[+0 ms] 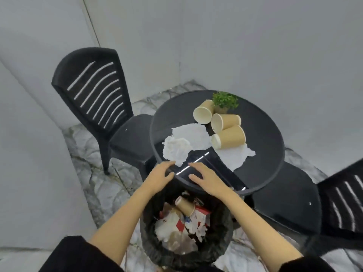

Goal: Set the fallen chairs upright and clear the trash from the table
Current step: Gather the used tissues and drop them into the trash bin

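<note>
A round black table [263,150] carries three tan paper cups lying on their sides [228,137] and white napkins: a crumpled one [176,148] at the near left edge, a flat one [193,134] behind it, another [235,157] under the nearest cup. My left hand [160,174] hovers open at the table's near rim, fingertips just short of the crumpled napkin. My right hand [206,178] is open over the near edge, holding nothing. Two black chairs stand upright: one at the left [98,91], one at the right [337,203].
A black-lined trash bin [222,250] sits on the floor between my forearms, holding a paper cup [185,206], wrappers and tissue. A small green potted plant [225,101] stands at the table's far side. Grey walls close in behind and at the left; marble floor below.
</note>
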